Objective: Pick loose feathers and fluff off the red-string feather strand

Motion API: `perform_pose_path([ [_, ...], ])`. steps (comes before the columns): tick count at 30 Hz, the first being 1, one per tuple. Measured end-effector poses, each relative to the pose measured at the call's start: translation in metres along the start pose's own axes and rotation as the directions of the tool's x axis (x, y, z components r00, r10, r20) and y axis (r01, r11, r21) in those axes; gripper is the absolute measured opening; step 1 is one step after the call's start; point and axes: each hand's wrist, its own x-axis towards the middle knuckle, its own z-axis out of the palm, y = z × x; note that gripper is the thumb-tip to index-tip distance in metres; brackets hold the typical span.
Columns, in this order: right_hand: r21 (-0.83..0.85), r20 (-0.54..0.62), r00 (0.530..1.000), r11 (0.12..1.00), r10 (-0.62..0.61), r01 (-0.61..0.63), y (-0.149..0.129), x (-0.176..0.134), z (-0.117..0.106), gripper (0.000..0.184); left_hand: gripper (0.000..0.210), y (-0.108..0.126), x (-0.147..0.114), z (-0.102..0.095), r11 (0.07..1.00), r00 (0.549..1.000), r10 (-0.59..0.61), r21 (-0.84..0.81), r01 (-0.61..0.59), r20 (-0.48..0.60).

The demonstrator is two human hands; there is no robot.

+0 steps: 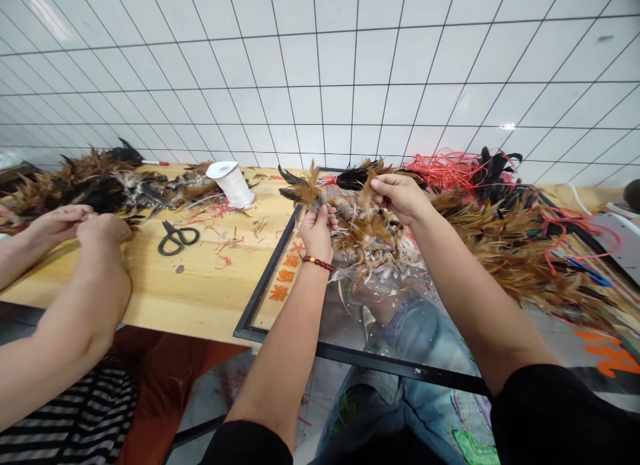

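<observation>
My left hand [319,229], with a red bead bracelet at the wrist, is closed on a small bunch of brown and black feathers [303,187] held upright. Between the thumb and fingers of my right hand [400,197] is a brown feather [367,190]. Below both hands spreads a loose pile of brown and whitish feathers [373,241] on a glass panel with a black frame [295,345]. Behind them lies a tied bundle of black feathers [353,178]. The fingertips of my left hand partly cover the feather stems.
To the right are long brown feathers [520,258], red plastic strands [450,171] and blue-handled scissors [590,271]. Leftward stand a white spool [231,185] and black scissors [177,238]. A co-worker's hands [85,225] are at the far left, near more feathers [75,185]. A tiled wall [320,71] rises behind.
</observation>
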Motion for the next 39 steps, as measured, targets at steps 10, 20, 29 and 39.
perform_pose_path([
  [10,0.238,-0.008,0.998,0.969,-0.066,0.066,0.027,-0.009,0.003,0.043,0.016,0.005,-0.017,-0.001,0.858,0.780,-0.511,0.152,0.492,0.361],
  [20,0.138,0.007,0.979,0.970,-0.204,0.201,0.031,-0.012,0.003,0.046,0.017,0.013,-0.017,-0.003,0.779,0.674,-0.591,0.097,0.620,0.444],
  [29,0.214,-0.036,0.997,0.974,-0.075,0.081,0.028,-0.017,-0.002,0.045,0.011,0.004,-0.017,-0.001,0.868,0.779,-0.462,0.038,0.494,0.423],
  [39,0.194,0.334,0.924,0.946,0.185,-0.260,0.031,-0.030,0.014,0.051,0.028,-0.012,-0.020,0.000,0.969,0.840,-0.240,0.067,0.238,0.487],
])
